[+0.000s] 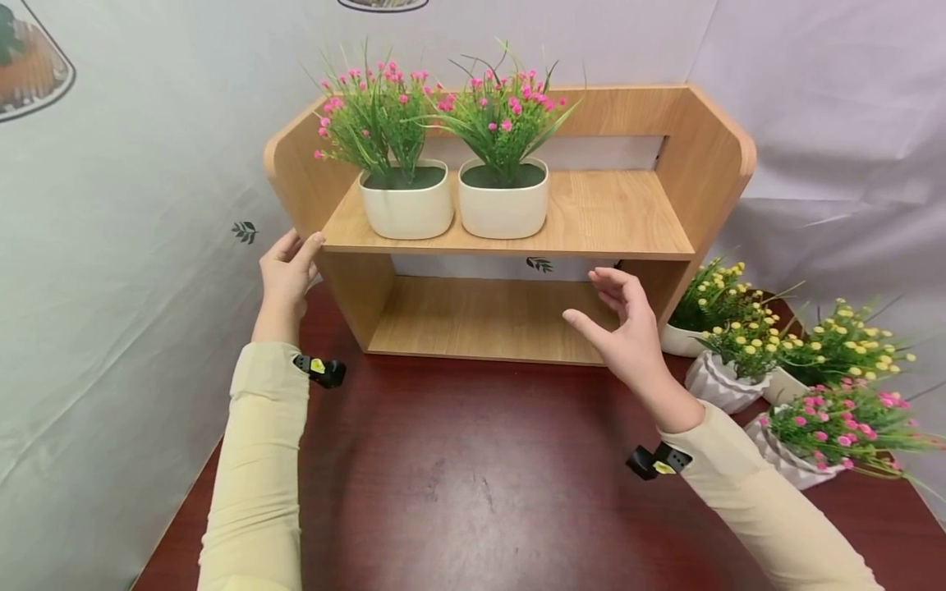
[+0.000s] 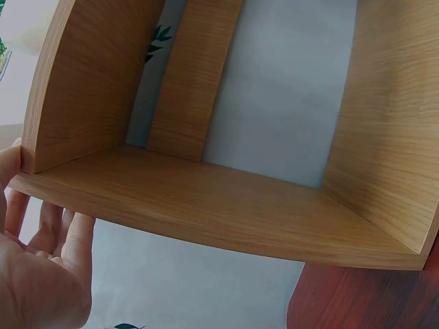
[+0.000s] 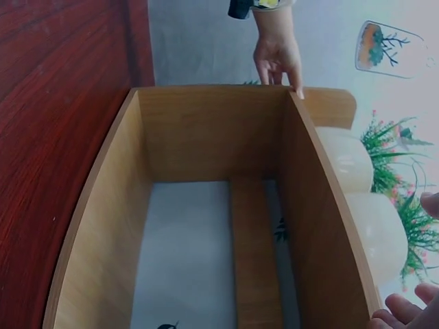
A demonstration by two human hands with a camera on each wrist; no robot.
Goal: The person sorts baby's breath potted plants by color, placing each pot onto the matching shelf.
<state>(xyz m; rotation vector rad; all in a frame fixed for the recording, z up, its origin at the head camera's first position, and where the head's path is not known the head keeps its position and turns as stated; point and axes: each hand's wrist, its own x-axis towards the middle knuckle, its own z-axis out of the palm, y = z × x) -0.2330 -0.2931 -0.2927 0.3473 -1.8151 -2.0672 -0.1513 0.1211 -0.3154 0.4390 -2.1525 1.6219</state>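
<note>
A two-tier light wooden shelf [image 1: 613, 209] stands on the table, its lower tier bare. Two white oval pots, the left pot [image 1: 406, 207] and the right pot [image 1: 504, 207], sit side by side on the upper board with green grass and pink flowers. My left hand [image 1: 287, 267] grips the shelf's left side panel, thumb at the front edge by the upper board; in the left wrist view its fingers [image 2: 79, 250] lie along the outer face. Holding nothing, my right hand [image 1: 624, 328] hovers before the shelf's right half, thumb and loosely bent fingers spread apart.
To the right of the shelf, several potted plants crowd the table: yellow-flowered ones [image 1: 742, 341] and a pink-flowered one [image 1: 828, 427] in a ribbed white pot. The dark red table [image 1: 473, 460] stretches in front. A pale wall covering [image 1: 148, 246] rises close behind and on the left.
</note>
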